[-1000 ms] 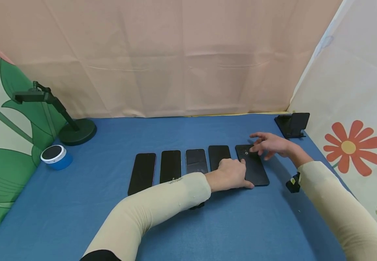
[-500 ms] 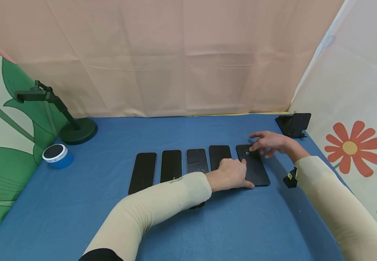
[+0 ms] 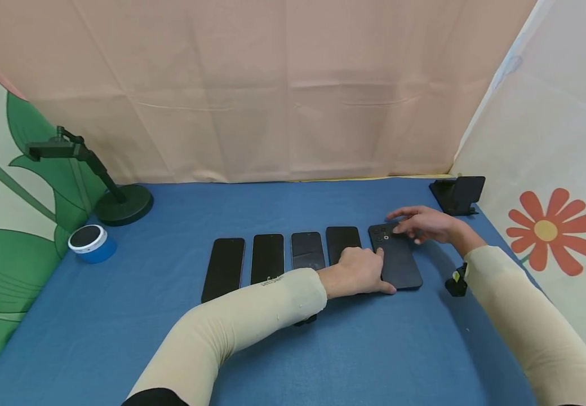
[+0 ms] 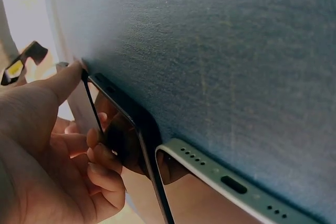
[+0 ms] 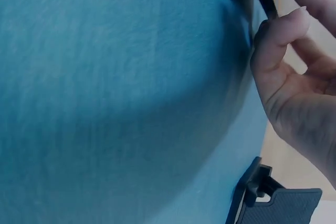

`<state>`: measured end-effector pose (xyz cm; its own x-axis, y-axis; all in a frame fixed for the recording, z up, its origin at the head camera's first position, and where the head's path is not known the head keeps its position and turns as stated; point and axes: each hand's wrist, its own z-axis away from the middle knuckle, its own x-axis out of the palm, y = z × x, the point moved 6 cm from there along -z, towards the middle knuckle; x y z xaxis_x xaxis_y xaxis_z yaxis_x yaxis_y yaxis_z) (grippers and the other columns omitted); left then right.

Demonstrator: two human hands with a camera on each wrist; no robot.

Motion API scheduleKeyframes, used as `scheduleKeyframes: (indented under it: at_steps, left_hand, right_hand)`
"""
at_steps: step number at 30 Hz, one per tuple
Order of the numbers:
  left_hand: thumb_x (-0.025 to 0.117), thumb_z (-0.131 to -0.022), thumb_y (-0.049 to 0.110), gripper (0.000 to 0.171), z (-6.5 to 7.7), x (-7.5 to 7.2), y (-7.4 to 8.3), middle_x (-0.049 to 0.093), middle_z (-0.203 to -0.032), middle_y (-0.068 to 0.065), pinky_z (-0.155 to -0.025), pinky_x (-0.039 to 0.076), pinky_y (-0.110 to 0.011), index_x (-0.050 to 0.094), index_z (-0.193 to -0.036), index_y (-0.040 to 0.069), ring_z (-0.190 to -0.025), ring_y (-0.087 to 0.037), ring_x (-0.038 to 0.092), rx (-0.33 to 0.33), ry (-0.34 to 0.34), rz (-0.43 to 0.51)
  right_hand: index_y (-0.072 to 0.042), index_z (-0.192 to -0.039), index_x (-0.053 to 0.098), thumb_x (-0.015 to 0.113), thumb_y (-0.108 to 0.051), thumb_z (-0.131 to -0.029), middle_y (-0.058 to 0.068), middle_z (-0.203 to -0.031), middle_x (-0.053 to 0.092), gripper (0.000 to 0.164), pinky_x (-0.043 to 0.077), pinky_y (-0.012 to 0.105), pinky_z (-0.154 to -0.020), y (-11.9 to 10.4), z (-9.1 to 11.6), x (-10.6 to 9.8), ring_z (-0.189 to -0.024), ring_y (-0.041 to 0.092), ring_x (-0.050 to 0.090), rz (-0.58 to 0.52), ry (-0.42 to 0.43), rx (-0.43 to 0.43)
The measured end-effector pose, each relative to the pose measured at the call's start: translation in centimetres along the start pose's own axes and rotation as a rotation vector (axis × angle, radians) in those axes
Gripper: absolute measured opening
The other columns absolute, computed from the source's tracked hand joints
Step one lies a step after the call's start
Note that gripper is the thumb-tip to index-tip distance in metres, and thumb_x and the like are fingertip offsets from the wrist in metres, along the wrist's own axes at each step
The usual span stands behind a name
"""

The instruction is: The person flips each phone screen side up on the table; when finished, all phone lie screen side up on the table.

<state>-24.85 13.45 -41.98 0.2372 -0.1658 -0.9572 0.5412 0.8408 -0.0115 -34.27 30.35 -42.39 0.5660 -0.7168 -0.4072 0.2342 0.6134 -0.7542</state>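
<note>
A dark phone lies back up at the right end of a row of phones. Its right side looks slightly raised from the blue cloth. My right hand pinches its upper right edge; in the right wrist view, the thumb meets the phone's dark edge. My left hand rests at the phone's left side, thumb extended to the lower left corner and index finger along the edge. Beneath the left hand is the neighbouring phone, screen up and partly hidden. In the left wrist view, the loosely bent fingers hover near that phone's screen.
Three more phones, a black one, a second and a third, continue the row leftward. A black stand is at the back right. A desk lamp and a blue-and-white round container stand at the left.
The right thumb has shifted rightward off the camera area to the phone's upper right, and the phone's right side has tilted up slightly. The left hand has stayed in place.
</note>
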Motion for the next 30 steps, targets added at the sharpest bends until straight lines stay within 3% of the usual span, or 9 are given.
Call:
scheduleKeyframes:
  at_steps: [9, 16, 23, 28, 30]
  left_hand:
    - [0.052, -0.082, 0.083, 0.095, 0.1, -0.1, -0.2, 0.071, -0.091, 0.004, -0.055, 0.049, -0.027, 0.034, -0.157, 0.028, -0.067, -0.011, 0.062, 0.010, 0.006, 0.002]
    - [0.049, -0.082, 0.084, 0.095, 0.2, 0.1, -0.4, 0.070, -0.087, 0.004, -0.052, 0.047, -0.027, 0.032, -0.158, 0.029, -0.063, -0.012, 0.060, 0.016, 0.005, -0.009]
    - [0.049, -0.082, 0.084, 0.097, 0.3, 0.0, -0.2, 0.074, -0.101, 0.004, -0.062, 0.051, -0.028, 0.033, -0.158, 0.026, -0.081, -0.013, 0.067, 0.025, 0.003, -0.004]
    - [0.049, -0.081, 0.086, 0.099, 0.4, -0.3, -0.1, 0.074, -0.113, 0.001, -0.070, 0.054, -0.029, 0.037, -0.156, 0.022, -0.095, -0.015, 0.070, 0.026, 0.019, 0.005]
    - [0.049, -0.082, 0.085, 0.098, 0.4, -0.3, -0.1, 0.075, -0.106, 0.002, -0.066, 0.053, -0.028, 0.036, -0.157, 0.023, -0.090, -0.014, 0.070, 0.029, 0.020, 0.009]
  right_hand:
    - [-0.011, -0.150, 0.044, 0.067, -0.020, -0.095, 0.007, -0.108, 0.041, 0.060, 0.046, 0.031, -0.063, 0.2, 0.5, -0.1, -0.087, 0.018, 0.048, -0.008, -0.001, -0.042]
    - [-0.012, -0.149, 0.048, 0.072, -0.021, -0.092, 0.009, -0.109, 0.042, 0.063, 0.047, 0.032, -0.059, -0.4, 0.9, -0.1, -0.077, 0.017, 0.046, 0.070, 0.007, -0.068]
    - [-0.014, -0.150, 0.048, 0.074, -0.020, -0.090, 0.018, -0.137, 0.043, 0.067, 0.049, 0.036, -0.060, -1.0, 1.2, -0.1, -0.086, 0.021, 0.049, 0.128, -0.008, -0.046]
    - [-0.015, -0.152, 0.046, 0.075, -0.021, -0.089, 0.018, -0.132, 0.043, 0.069, 0.049, 0.035, -0.059, -1.5, 1.5, 0.0, -0.080, 0.020, 0.048, 0.150, -0.035, -0.012]
    - [-0.015, -0.152, 0.046, 0.075, -0.020, -0.089, 0.018, -0.129, 0.043, 0.069, 0.049, 0.035, -0.059, -1.7, 1.6, -0.1, -0.077, 0.019, 0.048, 0.158, -0.039, -0.006]
